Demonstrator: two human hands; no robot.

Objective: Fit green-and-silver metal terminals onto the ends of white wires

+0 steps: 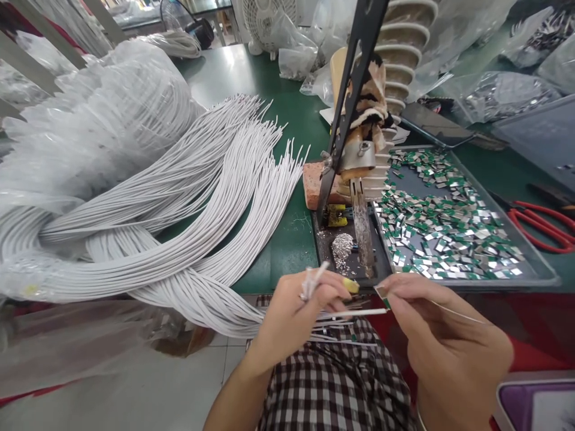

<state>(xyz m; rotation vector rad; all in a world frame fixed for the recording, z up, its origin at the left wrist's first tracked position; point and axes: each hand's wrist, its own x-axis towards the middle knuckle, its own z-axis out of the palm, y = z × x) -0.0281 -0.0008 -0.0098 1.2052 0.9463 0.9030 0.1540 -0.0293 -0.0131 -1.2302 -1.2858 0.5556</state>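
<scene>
My left hand (296, 308) is closed on a white cable (359, 312), whose end points right toward my other hand. A white wrapping sits on one of its fingers, and a yellow cover is on a fingertip. My right hand (449, 335) pinches a small green circuit board (385, 297) between thumb and fingertips, right at the cable's end; whether they touch I cannot tell. A thin wire (456, 314) also runs across this hand. Just beyond both hands, a soldering iron (363, 233) points down from a black stand over a dark tray (330, 263) with a silvery solder heap (342, 248).
Thick bundles of white cables (179, 257) spread over the left of the green table (287, 221). On the right, a shallow tray (545, 278) holds many small boards, beside red-handled scissors (541, 224). A brick (313, 185) and a ribbed hose (404, 48) stand behind the iron.
</scene>
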